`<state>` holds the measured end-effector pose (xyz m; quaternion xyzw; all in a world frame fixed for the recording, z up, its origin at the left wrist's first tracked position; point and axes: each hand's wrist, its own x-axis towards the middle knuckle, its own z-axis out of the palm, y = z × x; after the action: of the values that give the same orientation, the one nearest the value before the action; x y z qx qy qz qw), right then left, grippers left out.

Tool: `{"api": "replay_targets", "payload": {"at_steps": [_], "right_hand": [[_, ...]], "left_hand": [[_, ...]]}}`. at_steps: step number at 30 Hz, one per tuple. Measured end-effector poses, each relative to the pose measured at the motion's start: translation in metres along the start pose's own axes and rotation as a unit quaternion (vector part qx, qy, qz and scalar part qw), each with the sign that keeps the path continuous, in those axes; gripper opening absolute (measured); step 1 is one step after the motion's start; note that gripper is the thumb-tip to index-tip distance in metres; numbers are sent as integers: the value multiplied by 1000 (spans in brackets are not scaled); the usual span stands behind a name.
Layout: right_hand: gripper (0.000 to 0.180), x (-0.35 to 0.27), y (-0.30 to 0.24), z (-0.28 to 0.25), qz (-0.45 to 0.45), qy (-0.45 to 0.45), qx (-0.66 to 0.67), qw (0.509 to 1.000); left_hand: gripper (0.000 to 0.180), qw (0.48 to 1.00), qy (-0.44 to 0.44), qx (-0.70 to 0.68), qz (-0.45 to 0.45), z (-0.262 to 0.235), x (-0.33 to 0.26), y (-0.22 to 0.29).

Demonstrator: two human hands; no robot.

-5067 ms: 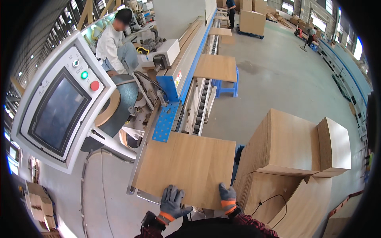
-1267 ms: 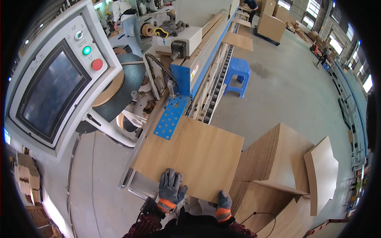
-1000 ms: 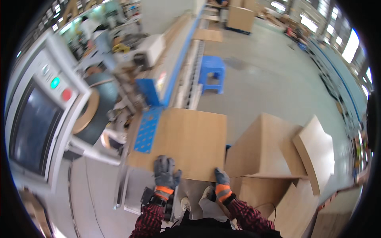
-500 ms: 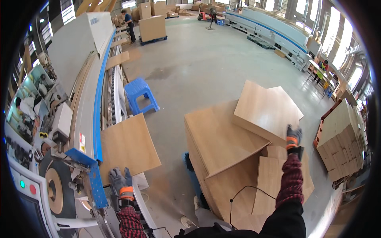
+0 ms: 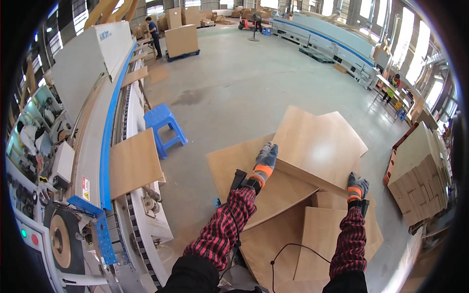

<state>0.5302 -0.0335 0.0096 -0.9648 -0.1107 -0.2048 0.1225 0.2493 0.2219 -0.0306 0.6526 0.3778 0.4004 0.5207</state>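
A small stack of light-brown wooden panels (image 5: 320,146) lies skewed on top of a larger pile. My left hand (image 5: 266,158), in a grey glove with an orange band, grips the stack's left edge. At its near right corner, my right hand (image 5: 358,186) in a matching glove holds the edge; part of its fingers is hidden. Beneath lie a wide panel (image 5: 234,161) and more loose panels (image 5: 320,234) at different angles. Another wooden panel (image 5: 134,163) rests on the machine's roller track to the left, apart from both hands.
A long edge-banding machine (image 5: 105,136) with a blue strip runs along the left. Beside it stands a blue plastic stool (image 5: 165,128). At the right is a stack of boards (image 5: 420,176). A black cable (image 5: 293,245) hangs over the near panels. A person (image 5: 153,36) stands far left.
My left hand has left the panel on the machine and moved right to the stack's left edge. That panel has slid farther along the track. My right hand stays at the stack.
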Motion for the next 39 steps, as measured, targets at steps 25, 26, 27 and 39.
{"api": "replay_targets", "payload": {"at_steps": [25,26,27,39], "right_hand": [[45,-88,85,-28,-83,-348,342,869],[40,-106,83,-31,-77,-365,292,880],[36,-132,76,-39,-71,-383,243,888],[14,-439,-22,-100,-211,-602,407,654]], "left_hand": [[66,978,198,11,-63,-146,-254,115],[63,965,251,35,-66,-157,-285,111],[61,947,306,59,-70,-170,-316,108],[60,616,613,382,-314,-278,-600,30]]}}
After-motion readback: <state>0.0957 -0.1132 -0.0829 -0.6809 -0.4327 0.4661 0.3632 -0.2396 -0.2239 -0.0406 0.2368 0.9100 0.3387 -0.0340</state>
